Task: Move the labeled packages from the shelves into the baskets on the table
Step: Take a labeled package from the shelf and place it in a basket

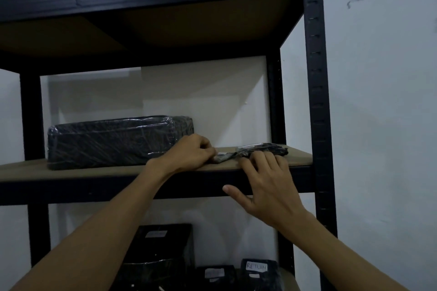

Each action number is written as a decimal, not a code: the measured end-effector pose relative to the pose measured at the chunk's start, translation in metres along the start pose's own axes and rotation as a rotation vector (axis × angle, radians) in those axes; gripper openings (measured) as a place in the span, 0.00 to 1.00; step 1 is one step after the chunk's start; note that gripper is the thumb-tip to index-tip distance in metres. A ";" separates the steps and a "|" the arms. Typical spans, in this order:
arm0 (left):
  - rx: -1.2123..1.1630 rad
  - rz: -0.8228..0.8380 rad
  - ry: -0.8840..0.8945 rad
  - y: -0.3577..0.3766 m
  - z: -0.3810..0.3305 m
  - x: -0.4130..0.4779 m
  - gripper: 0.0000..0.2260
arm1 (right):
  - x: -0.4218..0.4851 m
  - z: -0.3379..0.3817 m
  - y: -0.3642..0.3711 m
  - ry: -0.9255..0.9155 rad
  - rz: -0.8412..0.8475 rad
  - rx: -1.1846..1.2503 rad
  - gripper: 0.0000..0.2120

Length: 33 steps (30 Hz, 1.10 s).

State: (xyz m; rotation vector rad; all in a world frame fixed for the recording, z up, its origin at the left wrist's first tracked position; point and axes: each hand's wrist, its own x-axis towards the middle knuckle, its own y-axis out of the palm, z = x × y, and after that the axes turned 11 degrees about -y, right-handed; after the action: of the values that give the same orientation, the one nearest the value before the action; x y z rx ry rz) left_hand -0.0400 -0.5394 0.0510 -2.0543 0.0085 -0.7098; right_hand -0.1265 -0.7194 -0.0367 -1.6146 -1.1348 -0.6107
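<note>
A black metal rack holds a wooden shelf (pixel 94 168) at chest height. On it, at the right, lie two small flat dark packages: one with a white label (pixel 223 157) and another (pixel 262 149) beside it. My left hand (pixel 189 151) pinches the labelled small package at its left end. My right hand (pixel 267 177) rests its spread fingertips on the near edge of the other small package, thumb hanging below the shelf edge. A big black package wrapped in clear film (pixel 113 142) sits on the shelf's left part.
The shelf below carries several black packages, some with white labels, one (pixel 256 269) marked in handwriting. The rack's right upright (pixel 318 101) stands close to my right hand. A shelf board (pixel 151 23) hangs overhead. Pale wall lies behind and to the right.
</note>
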 end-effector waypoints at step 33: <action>-0.776 -0.359 -0.097 -0.015 -0.008 -0.045 0.12 | -0.007 -0.001 0.005 0.001 -0.105 -0.015 0.29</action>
State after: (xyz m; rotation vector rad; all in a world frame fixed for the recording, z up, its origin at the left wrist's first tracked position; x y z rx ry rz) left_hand -0.0849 -0.5245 0.0440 -2.8779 -0.1684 -0.9179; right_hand -0.1250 -0.7229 -0.0448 -1.5748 -1.2229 -0.6892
